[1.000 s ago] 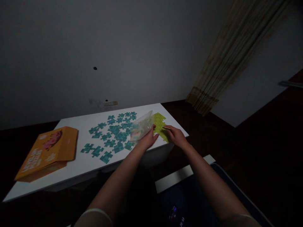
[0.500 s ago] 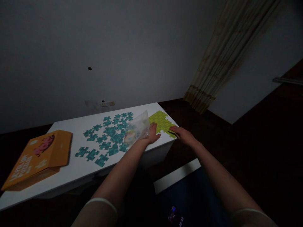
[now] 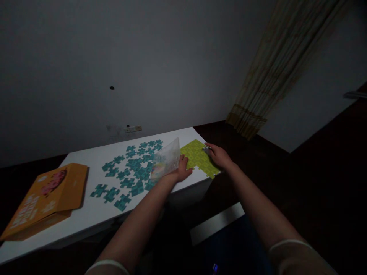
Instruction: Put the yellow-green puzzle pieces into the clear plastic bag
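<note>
On a white table point(image 3: 86, 212) lie several loose teal puzzle pieces point(image 3: 130, 172) and, at the right end, a joined patch of yellow-green pieces point(image 3: 197, 158). My left hand point(image 3: 182, 170) grips a clear plastic bag point(image 3: 168, 158) with something colourful inside, held just left of the yellow-green patch. My right hand point(image 3: 218, 156) rests on the right edge of that patch, fingers pointing left; whether it pinches a piece I cannot tell.
An orange puzzle box point(image 3: 43, 198) lies at the table's left end. A grey wall stands behind, a striped curtain point(image 3: 272, 72) hangs at the right. A white strip point(image 3: 218, 223) and dark floor lie below the table's near edge.
My right hand has moved from the near edge of the yellow-green patch up to its far right edge. The left hand with the bag stays beside the patch. The view shifted slightly.
</note>
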A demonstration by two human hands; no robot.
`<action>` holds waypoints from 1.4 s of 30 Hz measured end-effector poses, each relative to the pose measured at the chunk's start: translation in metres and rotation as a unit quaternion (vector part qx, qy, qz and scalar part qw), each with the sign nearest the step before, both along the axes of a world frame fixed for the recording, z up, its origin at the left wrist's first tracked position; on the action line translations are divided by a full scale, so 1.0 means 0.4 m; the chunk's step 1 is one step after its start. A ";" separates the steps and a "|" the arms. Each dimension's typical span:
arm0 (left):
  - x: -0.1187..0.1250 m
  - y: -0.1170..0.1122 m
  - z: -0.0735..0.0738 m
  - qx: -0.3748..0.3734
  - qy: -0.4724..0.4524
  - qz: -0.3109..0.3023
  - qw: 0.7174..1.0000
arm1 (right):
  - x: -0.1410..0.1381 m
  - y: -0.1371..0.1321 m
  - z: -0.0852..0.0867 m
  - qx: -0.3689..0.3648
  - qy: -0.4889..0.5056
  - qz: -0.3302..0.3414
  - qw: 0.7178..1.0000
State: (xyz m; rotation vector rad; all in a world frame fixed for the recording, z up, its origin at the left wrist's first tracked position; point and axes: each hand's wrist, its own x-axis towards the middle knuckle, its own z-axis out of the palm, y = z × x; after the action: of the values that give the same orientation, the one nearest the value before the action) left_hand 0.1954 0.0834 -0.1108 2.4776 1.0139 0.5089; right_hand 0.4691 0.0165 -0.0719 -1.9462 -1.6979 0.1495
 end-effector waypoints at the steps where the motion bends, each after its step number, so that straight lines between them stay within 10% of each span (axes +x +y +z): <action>1: 0.005 -0.010 0.001 -0.002 0.008 0.005 1.000 | -0.002 0.032 0.004 -0.010 -0.014 -0.004 1.000; 7: 0.068 -0.070 0.004 0.019 0.074 -0.018 0.997 | -0.010 0.164 0.000 -0.114 -0.075 -0.012 0.991; 16: 0.061 -0.017 0.012 0.035 0.060 -0.021 0.997 | 0.018 0.227 0.005 -0.170 -0.068 -0.030 0.983; 29: 0.175 -0.134 0.077 0.021 0.130 0.008 0.991 | -0.009 0.335 0.082 -0.250 0.039 -0.083 0.964; 42: 0.177 -0.124 0.093 0.007 0.166 -0.002 0.986 | 0.000 0.293 0.068 -0.088 0.167 -0.162 0.969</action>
State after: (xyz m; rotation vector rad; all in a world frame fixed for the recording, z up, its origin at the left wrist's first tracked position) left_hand 0.2660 0.0339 -0.0734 2.6327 1.1279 0.0997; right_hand 0.4691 0.1338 -0.0446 -2.1546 -1.1695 0.4901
